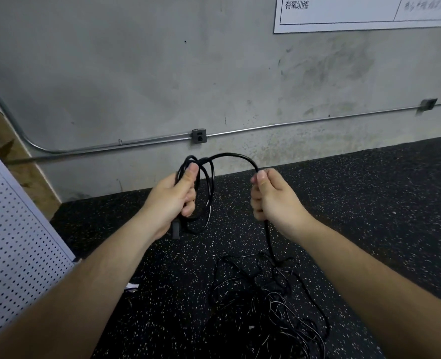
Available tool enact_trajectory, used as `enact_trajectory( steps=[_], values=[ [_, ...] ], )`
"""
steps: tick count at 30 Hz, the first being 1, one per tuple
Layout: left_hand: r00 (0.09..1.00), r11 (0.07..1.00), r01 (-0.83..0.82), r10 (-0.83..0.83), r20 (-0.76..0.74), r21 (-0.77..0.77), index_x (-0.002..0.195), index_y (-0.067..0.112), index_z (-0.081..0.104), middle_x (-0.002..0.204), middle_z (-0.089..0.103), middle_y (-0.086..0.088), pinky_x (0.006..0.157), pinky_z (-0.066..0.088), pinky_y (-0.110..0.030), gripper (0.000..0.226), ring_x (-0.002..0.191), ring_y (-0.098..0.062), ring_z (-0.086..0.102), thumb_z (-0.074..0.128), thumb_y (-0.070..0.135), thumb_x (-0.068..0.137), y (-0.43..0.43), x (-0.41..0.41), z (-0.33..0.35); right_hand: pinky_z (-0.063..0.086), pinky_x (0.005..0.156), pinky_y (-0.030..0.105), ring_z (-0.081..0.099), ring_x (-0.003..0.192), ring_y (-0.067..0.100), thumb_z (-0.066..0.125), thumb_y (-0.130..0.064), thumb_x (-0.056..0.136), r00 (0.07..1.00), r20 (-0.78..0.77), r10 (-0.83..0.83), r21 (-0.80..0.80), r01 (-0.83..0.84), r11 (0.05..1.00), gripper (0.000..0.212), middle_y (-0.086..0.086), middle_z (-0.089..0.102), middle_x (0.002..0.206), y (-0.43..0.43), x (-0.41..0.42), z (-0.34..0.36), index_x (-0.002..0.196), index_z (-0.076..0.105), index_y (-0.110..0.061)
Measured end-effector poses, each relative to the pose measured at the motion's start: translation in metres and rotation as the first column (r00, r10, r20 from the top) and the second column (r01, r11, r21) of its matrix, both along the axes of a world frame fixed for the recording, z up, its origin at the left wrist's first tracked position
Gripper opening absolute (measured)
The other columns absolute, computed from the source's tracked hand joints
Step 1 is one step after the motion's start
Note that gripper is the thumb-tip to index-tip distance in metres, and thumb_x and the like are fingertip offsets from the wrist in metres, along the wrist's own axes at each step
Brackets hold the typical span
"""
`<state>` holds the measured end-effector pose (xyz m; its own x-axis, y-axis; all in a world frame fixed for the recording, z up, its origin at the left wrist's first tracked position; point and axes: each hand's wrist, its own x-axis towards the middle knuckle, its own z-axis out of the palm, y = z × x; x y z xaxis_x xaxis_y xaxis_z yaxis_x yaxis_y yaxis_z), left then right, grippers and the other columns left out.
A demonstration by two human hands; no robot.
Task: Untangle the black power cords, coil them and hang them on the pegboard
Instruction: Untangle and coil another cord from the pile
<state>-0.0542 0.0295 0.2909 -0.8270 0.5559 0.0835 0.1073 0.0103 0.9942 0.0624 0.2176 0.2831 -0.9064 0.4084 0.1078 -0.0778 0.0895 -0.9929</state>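
My left hand (174, 199) grips a small coil of black power cord (205, 193), its loops hanging beside my fingers and a plug end dangling below my wrist. From the coil the cord arches over to my right hand (271, 195), which is closed around it. Below my right hand the cord drops to a tangled pile of black cords (268, 299) on the floor. The white pegboard (14, 244) leans at the left edge of the view.
A grey concrete wall is ahead, with a metal conduit (266, 126) and an outlet box (198, 136) running along it. The floor (369, 193) is black speckled rubber. A white printed sheet (364, 11) hangs at the upper right.
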Motion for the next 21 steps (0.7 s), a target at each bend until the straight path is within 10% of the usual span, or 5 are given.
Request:
enact_trajectory(
  steps=[5,8,21],
  values=[
    [0.999,0.998,0.04,-0.042,-0.034,-0.041,0.088,0.012,0.049,0.056,0.042,0.005,0.051,0.041,-0.023,0.054,0.045,-0.018,0.047,0.044,0.066,0.089,0.013,0.012,-0.011,0.058,0.057,0.035,0.061,0.059,0.018,0.031,-0.023,0.112,0.998,-0.037,-0.047,-0.233,0.037,0.972,0.022,0.006,0.058,0.066,-0.032,-0.008,0.015,0.111,0.044,-0.007],
    [0.994,0.993,0.092,-0.096,-0.056,-0.068,0.097,0.016,0.062,0.063,0.058,0.001,0.051,0.045,-0.027,0.044,0.057,-0.019,0.061,0.051,0.057,0.09,0.018,0.021,-0.016,0.057,0.081,0.032,0.068,0.075,0.007,0.041,-0.027,0.11,0.993,0.005,-0.116,-0.055,0.116,0.992,0.023,-0.005,0.073,0.072,-0.037,-0.012,0.014,0.107,0.055,-0.009],
    [0.986,0.986,0.164,-0.162,-0.042,0.035,0.109,-0.004,0.058,0.078,0.064,-0.005,0.049,0.043,-0.025,0.049,0.072,-0.023,0.056,0.078,0.031,0.082,0.02,0.029,-0.018,0.06,0.067,0.038,0.064,0.053,0.021,0.056,-0.021,0.105,0.995,0.07,-0.074,-0.067,0.079,0.995,0.028,0.001,0.072,0.065,-0.033,-0.006,0.012,0.089,0.066,0.0]
  ],
)
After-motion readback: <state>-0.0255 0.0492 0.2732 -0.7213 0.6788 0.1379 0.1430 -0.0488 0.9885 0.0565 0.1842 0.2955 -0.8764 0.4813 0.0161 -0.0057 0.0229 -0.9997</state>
